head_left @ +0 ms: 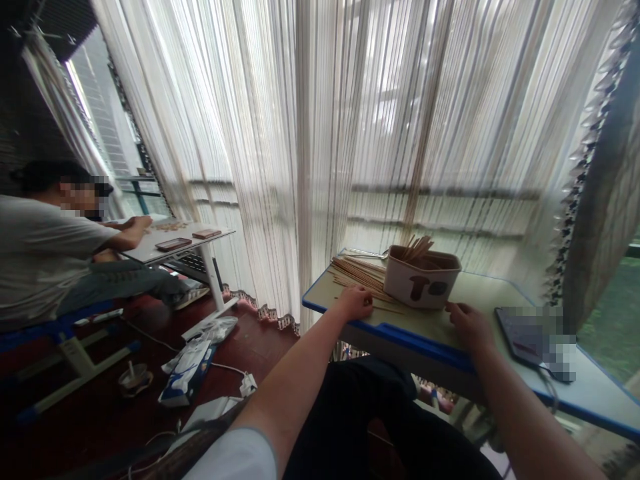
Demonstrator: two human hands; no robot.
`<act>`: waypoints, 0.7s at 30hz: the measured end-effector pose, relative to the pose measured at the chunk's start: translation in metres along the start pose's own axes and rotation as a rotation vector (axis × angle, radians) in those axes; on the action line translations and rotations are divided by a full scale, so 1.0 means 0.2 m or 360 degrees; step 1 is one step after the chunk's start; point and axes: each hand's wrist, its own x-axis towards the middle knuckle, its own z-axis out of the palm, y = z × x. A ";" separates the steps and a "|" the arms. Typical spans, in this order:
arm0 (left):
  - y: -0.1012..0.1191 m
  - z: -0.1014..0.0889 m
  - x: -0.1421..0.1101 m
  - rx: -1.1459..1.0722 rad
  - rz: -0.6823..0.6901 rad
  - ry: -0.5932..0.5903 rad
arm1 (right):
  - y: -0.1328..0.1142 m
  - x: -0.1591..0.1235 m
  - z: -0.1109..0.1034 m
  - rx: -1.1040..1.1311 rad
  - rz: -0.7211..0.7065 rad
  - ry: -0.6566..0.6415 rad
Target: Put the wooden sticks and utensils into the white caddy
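Note:
My left hand [356,303] rests at the near edge of the small desk, its fingers curled down beside a loose pile of thin wooden sticks [357,272], which look like chopsticks. One separate stick [389,309] runs out to the right from beside these fingers; whether they grip it is hidden. A pale box [406,290] with dark printed shapes stands upright behind the hands, and more wooden sticks [419,247] poke out of its top. By the box's lower right corner, my right hand [469,324] has its fingers bent together; what they pinch, if anything, does not show.
A phone [525,340] with a cable lies right of my right hand. Metal utensils [367,254] lie behind the sticks. To the left, another person [50,247] works at a white table [145,248]. A box [187,373], cables and a cup [135,379] are on the floor.

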 end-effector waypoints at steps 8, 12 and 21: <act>0.00 -0.02 0.00 0.0011 -0.0138 0.0035 | 0.00 0.00 0.00 0.0028 0.0010 0.0016; 0.03 -0.02 -0.01 0.0062 -0.0199 0.0273 | 0.00 0.00 0.00 0.0031 -0.0007 0.0034; 0.02 -0.05 0.10 -0.0394 -0.0027 0.0946 | 0.01 0.00 0.01 0.0019 -0.0163 -0.0032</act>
